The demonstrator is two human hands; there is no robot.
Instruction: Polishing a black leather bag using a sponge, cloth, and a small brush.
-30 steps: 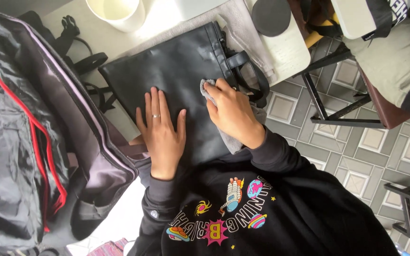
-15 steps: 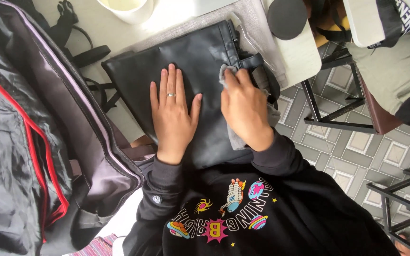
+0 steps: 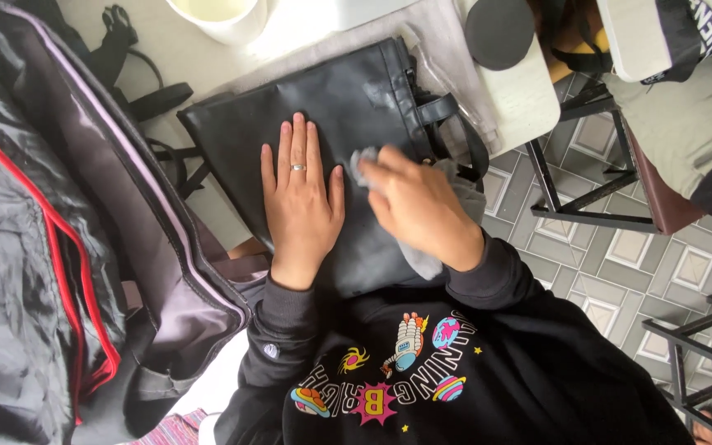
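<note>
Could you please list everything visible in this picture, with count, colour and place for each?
Leather bag: one, black, flat on the table, handles toward the right edge.
Cloth: one, grey, under the right hand on the bag.
Table: one, white, top of view.
Bowl: one, white, top edge.
Round disc: one, dark grey, on the table's right corner.
Open luggage: one, dark grey with red piping, left side.
Straps: black, beside the luggage.
Chair: one, dark frame, right, someone seated.
Floor tiles: grey patterned, right.
Ring: one, silver, left hand.
Left hand: flat on the bag.
Right hand: pressing the cloth.
</note>
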